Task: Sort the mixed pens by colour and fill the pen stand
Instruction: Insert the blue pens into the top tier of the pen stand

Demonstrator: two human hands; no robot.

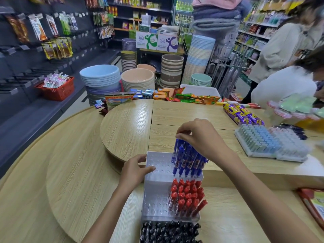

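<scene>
Black pens point(171, 232) filled the lowest step of the white pen stand point(157, 188) on the wooden table point(78, 172) - the bottom edge cut them off. Red pens point(187, 195) stood in the right half of the middle step and blue pens point(187, 162) in the right half of the top step, with round holes showing beside them. The left hand point(135, 170) gripped the stand's top left edge. The right hand point(198, 135) pinched the blue pens' tops - how many was hard to tell.
</scene>
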